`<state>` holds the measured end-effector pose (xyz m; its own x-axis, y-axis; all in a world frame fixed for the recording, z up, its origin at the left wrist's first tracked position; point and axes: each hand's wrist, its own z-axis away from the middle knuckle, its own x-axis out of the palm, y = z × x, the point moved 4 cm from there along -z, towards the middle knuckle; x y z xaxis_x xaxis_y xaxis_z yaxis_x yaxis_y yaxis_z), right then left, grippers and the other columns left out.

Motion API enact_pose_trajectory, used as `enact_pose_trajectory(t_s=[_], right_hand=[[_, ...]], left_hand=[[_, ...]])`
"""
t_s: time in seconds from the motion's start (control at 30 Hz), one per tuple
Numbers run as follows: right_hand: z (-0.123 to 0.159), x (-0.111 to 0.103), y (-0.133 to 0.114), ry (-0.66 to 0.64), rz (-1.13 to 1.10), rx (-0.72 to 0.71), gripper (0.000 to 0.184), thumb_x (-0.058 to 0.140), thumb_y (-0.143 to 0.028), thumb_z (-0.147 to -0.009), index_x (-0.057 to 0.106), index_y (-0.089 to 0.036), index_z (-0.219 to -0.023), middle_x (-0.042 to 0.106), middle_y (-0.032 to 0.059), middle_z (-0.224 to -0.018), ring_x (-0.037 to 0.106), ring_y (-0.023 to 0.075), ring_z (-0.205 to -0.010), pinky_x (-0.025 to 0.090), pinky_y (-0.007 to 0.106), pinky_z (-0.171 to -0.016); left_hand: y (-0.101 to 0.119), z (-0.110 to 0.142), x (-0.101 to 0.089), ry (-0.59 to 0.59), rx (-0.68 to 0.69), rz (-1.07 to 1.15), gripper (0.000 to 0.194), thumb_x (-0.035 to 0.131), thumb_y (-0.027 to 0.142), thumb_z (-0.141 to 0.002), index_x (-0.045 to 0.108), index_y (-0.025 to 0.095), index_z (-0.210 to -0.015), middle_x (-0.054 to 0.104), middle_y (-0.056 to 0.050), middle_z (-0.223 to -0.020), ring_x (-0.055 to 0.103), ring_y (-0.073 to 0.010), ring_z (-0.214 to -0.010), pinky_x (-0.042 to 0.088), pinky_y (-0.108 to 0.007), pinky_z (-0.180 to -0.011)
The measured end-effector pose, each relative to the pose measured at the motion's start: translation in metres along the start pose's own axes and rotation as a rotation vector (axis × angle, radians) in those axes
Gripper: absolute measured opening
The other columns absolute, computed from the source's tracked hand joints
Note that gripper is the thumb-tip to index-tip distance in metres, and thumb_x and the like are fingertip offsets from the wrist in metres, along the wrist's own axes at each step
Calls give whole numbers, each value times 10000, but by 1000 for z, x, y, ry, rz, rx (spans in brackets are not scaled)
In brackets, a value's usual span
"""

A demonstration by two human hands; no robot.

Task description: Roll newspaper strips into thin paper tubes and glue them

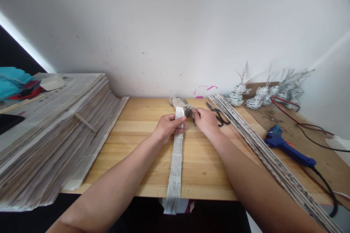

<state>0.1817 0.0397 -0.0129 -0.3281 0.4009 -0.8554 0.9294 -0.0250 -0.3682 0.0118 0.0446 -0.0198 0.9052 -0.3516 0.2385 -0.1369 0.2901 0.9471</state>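
Note:
In my left hand (171, 125) is a long strip of newspaper (176, 156), pinched near its top end between thumb and fingers. The strip hangs down over the table's front edge. My right hand (204, 118) is closed, its fingertips pinching the near end of a crumpled greyish rag (178, 102) just beyond the strip. Black-handled scissors (218, 113) lie right beside my right hand, partly hidden by it.
A tall stack of cut newspaper (82, 123) fills the left side. Rolled paper sticks (262, 145) lie slantwise on the right, beside a blue glue gun (290, 147) with a cable. Several woven paper figures (235, 96) stand at the back right against the wall (164, 25).

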Motion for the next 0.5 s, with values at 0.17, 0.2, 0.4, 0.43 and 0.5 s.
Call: enact_pose_trajectory(t_s=[0.17, 0.2, 0.4, 0.43, 0.5], right_hand=[[5, -11, -9, 74, -109, -95, 306, 435, -270, -942, 722, -182, -1002, 723, 114, -989, 635, 220, -825, 407, 310, -711], [7, -15, -12, 99, -152, -106, 310, 451, -308, -943, 733, -178, -962, 721, 114, -957, 630, 215, -801, 415, 310, -712], [17, -13, -29, -96, -674, -70, 275, 628, -434, -849, 765, -203, -911, 748, 43, -862, 655, 187, -758, 467, 280, -691], [18, -11, -30, -127, -727, -50, 262, 651, -420, -829, 767, -205, -924, 754, 39, -880, 663, 193, -777, 474, 284, -704], [18, -6, -29, -153, -787, -8, 248, 667, -411, -811, 773, -200, -886, 758, 36, -859, 666, 204, -788, 475, 294, -716]], left_hand=[[1, -1, -1, 31, 5, 3, 432, 868, 394, -568, 682, 99, -823, 652, -49, -691, 641, -141, -640, 536, -237, -576], [1, -1, -1, 42, 10, -2, 425, 869, 390, -565, 682, 102, -816, 650, -44, -687, 638, -140, -631, 538, -243, -574], [0, -1, -1, 42, 52, -33, 419, 854, 441, -573, 678, 114, -767, 655, -35, -705, 631, -138, -620, 548, -256, -572], [0, 0, 0, 42, 57, -44, 418, 853, 445, -572, 676, 114, -756, 654, -35, -704, 632, -138, -620, 548, -255, -572], [0, 1, 1, 37, 58, -68, 411, 854, 439, -572, 675, 114, -748, 657, -38, -700, 633, -139, -623, 550, -257, -581]])
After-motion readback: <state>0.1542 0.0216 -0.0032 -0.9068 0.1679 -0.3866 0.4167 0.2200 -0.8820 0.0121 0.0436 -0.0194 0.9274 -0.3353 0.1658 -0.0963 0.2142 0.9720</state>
